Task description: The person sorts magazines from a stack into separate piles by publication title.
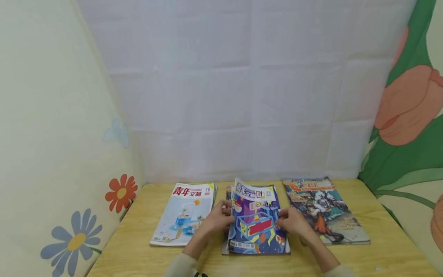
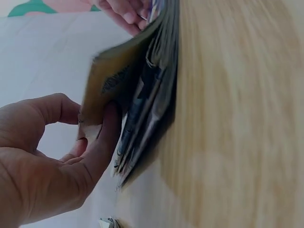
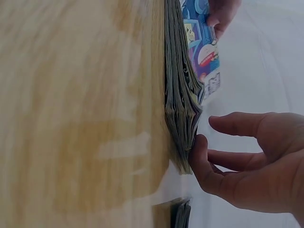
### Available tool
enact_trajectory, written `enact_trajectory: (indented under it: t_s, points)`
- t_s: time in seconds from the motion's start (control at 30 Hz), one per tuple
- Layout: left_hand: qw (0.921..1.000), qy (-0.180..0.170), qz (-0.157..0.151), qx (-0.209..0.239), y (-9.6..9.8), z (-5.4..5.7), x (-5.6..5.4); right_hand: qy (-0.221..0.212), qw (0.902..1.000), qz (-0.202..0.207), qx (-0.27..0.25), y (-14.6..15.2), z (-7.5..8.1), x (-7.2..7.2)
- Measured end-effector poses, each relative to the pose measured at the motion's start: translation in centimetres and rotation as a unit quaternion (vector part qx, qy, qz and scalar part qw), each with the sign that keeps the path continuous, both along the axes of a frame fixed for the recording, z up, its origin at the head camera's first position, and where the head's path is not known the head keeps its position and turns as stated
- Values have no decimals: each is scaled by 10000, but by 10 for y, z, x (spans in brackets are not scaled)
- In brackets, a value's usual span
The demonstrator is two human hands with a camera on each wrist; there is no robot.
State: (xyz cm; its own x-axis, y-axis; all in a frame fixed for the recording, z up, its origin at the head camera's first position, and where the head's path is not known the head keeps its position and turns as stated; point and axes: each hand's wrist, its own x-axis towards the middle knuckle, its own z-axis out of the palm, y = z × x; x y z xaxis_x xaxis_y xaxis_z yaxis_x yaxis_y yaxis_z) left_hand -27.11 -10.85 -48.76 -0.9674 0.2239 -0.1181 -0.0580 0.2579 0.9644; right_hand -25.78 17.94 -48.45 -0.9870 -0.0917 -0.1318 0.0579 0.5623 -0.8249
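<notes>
A purple illustrated magazine point(image 1: 254, 231) tops a stack of magazines at the middle of the table. My left hand point(image 1: 217, 218) pinches its left edge; in the left wrist view this raised magazine point(image 2: 102, 78) bends away from the ones under it, with the thumb on one side and fingers on the other. My right hand point(image 1: 293, 221) is at the stack's right side. Seen from the right wrist, a fingertip touches the edges of the stacked magazines point(image 3: 178, 90), while the thumb stands apart from them.
To the left on the wooden table point(image 1: 131, 234) lies a stack with a pale blue magazine point(image 1: 187, 215) on top. At the right lies a magazine with a figure on its cover point(image 1: 325, 211). A white cloth point(image 1: 242, 96) hangs behind the table, between painted walls.
</notes>
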Motion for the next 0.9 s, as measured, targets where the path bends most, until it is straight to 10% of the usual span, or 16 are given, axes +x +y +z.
enact_trajectory:
  t_s: [0.63, 0.9]
  points:
    - [9941, 319, -186, 1023, -14, 26, 9, 210, 9924, -329, -1167, -6, 7, -1]
    - [9888, 207, -20, 1476, -34, 38, 13, -331, 9777, -308, -2053, -19, 16, -8]
